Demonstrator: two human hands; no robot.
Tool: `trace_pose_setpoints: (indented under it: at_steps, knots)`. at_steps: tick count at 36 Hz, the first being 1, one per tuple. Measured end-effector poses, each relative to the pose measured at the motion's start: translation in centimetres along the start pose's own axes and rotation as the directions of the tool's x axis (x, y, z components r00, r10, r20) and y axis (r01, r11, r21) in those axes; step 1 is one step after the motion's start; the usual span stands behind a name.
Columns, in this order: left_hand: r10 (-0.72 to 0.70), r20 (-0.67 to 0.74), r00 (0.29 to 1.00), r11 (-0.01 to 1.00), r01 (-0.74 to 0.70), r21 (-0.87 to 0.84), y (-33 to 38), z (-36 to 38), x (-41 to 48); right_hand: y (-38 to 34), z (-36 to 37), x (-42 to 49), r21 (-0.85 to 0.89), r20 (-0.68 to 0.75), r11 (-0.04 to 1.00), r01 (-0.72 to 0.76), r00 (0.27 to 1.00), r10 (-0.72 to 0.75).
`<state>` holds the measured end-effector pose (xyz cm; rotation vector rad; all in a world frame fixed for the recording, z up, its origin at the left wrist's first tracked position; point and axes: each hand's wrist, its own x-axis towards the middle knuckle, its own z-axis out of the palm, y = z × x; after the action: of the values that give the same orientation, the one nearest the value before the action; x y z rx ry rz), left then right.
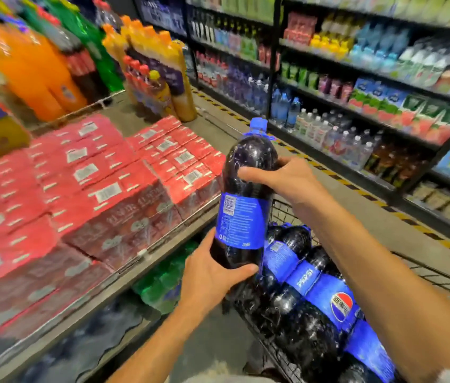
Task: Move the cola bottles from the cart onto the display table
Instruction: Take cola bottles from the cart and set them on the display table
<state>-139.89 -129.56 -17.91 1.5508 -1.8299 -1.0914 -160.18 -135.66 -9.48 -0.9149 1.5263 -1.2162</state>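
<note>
Spanning the left, table (163, 246) stacked with red packs (85, 189); cart (439, 283) at right held more cola bottles (315, 308); one bottle (241, 205) upright above cart, beside table edge; left hand (212, 275) cupped under base, bearing weight; right hand (284, 178) clamped on shoulder, steadying

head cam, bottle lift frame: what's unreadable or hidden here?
- Cart: near end cut off by the bottom edge and covered by the right arm; the number of cola bottles left is unclear.
- Held bottle: base covered by the left hand, shoulder partly by the right hand; back-label print too small.
- Red packs on the display table: motion blur, labels unreadable.
- Under the table: dark, blurred.
</note>
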Motion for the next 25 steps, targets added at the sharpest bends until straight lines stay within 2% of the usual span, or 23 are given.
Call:
trace_pose_setpoints:
  at_steps: [6, 12, 19, 25]
  knots:
    - [0.015, -0.187, 0.982, 0.995, -0.032, -0.091, -1.5, -6.3, -4.1, -4.8, 7.5, -3.9, -0.065, 0.15, 0.982, 0.176, 0.975, -0.165]
    - [-0.045, -0.401, 0.915, 0.992, -0.008, -0.128, -3.4, -13.2, -10.5, -9.3, 16.2, -10.5, 0.003, 0.322, 0.954, 0.3, 0.903, -0.285]
    - [-0.109, -0.618, 0.778, 0.99, 0.031, -0.136, -6.2, -21.1, -19.4, -11.8, 27.4, -18.0, 0.067, 0.508, 0.907, 0.416, 0.768, -0.39]
    - [-0.168, -0.767, 0.619, 0.985, 0.076, -0.155, -8.5, -26.5, -27.5, -12.8, 36.1, -24.6, 0.153, 0.693, 0.883, 0.443, 0.589, -0.416]
